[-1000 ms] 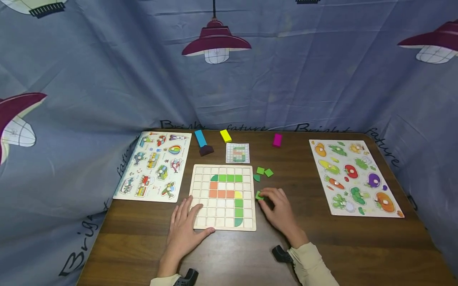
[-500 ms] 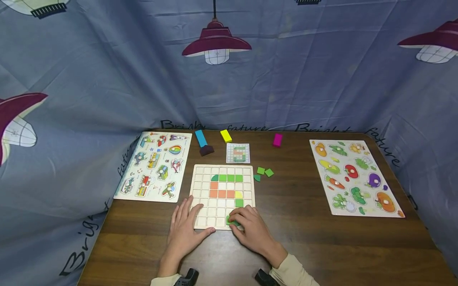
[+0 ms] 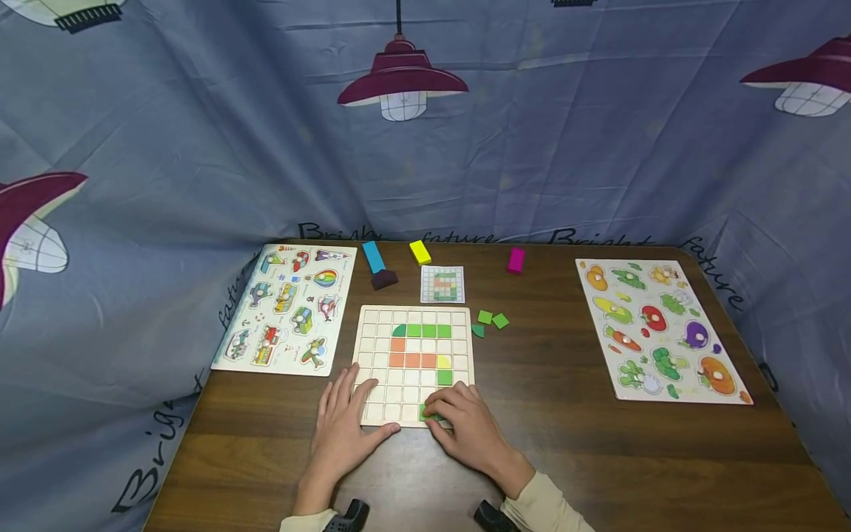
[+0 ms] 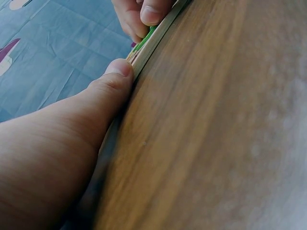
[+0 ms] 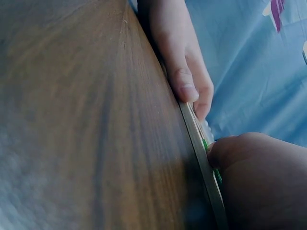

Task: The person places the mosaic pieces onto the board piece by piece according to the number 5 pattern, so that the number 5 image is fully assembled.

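Observation:
The wooden grid board (image 3: 375,378) lies flat in the middle of the table, bearing green, orange and yellow tiles. Spread over its lower left corner is my left hand (image 3: 339,425), fingers straight and thumb along the front edge. My right hand (image 3: 468,428) is above the lower right cells; its thumb and fingertips pinch a green square tile (image 3: 423,412) at the board's front row. The fingers hide part of that tile and the neighbouring cells. In the left wrist view, the pinching fingertips (image 4: 151,14) are low at the board's edge.
Two green squares (image 3: 499,321) and a rounded green piece (image 3: 477,330) lie right of the board. Behind it are a pattern card (image 3: 442,285) and blue (image 3: 373,256), dark, yellow (image 3: 419,253) and magenta (image 3: 515,260) pieces. Picture boards flank it, with vehicles (image 3: 286,310) and vegetables (image 3: 658,332).
My right hand has carried a green square tile from beside the board leftward and nearer, to its front row, and stays there. My left hand has not moved.

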The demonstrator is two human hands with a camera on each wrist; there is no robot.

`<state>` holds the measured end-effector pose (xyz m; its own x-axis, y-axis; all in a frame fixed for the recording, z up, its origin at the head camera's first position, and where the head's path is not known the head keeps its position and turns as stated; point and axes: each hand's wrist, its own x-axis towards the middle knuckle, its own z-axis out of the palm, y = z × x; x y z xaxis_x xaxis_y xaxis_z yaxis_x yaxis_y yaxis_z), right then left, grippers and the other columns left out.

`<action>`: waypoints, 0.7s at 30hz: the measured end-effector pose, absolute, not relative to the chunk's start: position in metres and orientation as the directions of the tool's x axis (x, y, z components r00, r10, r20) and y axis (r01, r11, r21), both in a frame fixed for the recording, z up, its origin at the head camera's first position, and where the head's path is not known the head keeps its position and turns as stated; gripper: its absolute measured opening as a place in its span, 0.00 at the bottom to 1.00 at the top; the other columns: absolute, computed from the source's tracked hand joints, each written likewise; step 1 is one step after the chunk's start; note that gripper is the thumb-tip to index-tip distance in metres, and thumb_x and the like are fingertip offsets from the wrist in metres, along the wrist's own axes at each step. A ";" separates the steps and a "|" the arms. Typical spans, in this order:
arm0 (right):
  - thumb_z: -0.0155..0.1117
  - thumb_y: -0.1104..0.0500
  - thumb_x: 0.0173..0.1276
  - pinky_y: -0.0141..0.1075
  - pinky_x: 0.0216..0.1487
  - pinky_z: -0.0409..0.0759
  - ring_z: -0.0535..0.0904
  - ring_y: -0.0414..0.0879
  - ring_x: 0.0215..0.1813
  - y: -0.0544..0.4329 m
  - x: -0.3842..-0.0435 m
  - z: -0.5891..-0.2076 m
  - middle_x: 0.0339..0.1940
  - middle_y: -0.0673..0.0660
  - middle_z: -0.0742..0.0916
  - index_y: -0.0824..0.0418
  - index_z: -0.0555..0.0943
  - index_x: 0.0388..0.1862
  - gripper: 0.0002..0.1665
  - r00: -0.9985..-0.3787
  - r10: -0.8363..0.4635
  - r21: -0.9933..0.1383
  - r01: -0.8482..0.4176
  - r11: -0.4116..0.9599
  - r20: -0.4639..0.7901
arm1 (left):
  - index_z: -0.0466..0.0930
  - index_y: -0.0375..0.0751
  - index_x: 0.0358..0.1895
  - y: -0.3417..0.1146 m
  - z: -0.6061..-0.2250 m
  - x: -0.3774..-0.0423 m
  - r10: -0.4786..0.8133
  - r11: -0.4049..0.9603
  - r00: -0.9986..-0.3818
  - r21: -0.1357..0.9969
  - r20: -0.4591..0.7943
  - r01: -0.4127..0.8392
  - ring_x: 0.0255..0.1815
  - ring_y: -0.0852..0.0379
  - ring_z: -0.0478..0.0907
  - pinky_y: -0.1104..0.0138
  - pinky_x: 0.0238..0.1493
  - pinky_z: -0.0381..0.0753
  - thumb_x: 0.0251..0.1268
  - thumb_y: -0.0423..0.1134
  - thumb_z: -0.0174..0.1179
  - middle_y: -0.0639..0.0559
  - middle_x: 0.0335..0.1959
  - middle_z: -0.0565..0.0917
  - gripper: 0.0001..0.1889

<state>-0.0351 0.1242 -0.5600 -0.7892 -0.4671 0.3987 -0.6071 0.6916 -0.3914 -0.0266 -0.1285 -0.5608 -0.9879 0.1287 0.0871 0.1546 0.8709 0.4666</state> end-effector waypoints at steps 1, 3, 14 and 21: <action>0.72 0.49 0.68 0.36 0.45 0.69 0.75 0.38 0.45 0.125 -0.035 -0.560 0.46 0.40 0.87 0.45 0.88 0.35 0.03 -0.785 -0.470 -0.384 -0.612 0.692 0.404 | 0.71 0.54 0.70 -0.128 -0.561 -0.027 0.129 0.871 -0.988 0.466 0.085 0.153 0.84 0.42 0.50 0.44 0.81 0.46 0.49 0.76 0.66 0.46 0.84 0.53 0.47; 0.73 0.50 0.67 0.36 0.45 0.69 0.75 0.38 0.45 0.125 -0.035 -0.559 0.45 0.40 0.87 0.45 0.88 0.35 0.02 -0.777 -0.477 -0.369 -0.620 0.692 0.411 | 0.71 0.54 0.70 -0.128 -0.561 -0.027 0.128 0.871 -0.989 0.468 0.079 0.151 0.84 0.42 0.50 0.44 0.82 0.46 0.49 0.76 0.67 0.46 0.84 0.53 0.47; 0.76 0.56 0.62 0.35 0.42 0.70 0.74 0.40 0.40 0.146 -0.052 -0.565 0.38 0.44 0.86 0.48 0.86 0.29 0.05 -0.795 -0.299 -0.484 -0.571 0.663 0.528 | 0.71 0.54 0.70 -0.129 -0.562 -0.026 0.133 0.876 -0.988 0.458 0.080 0.155 0.84 0.42 0.49 0.45 0.82 0.45 0.48 0.76 0.66 0.46 0.84 0.54 0.47; 0.76 0.62 0.60 0.45 0.46 0.73 0.77 0.52 0.41 0.186 -0.096 -0.568 0.37 0.56 0.87 0.59 0.87 0.32 0.04 -0.847 -0.034 -0.584 -0.394 0.709 0.530 | 0.70 0.54 0.70 -0.130 -0.563 -0.026 0.132 0.880 -0.989 0.450 0.072 0.150 0.84 0.43 0.48 0.45 0.82 0.44 0.48 0.77 0.66 0.47 0.84 0.53 0.48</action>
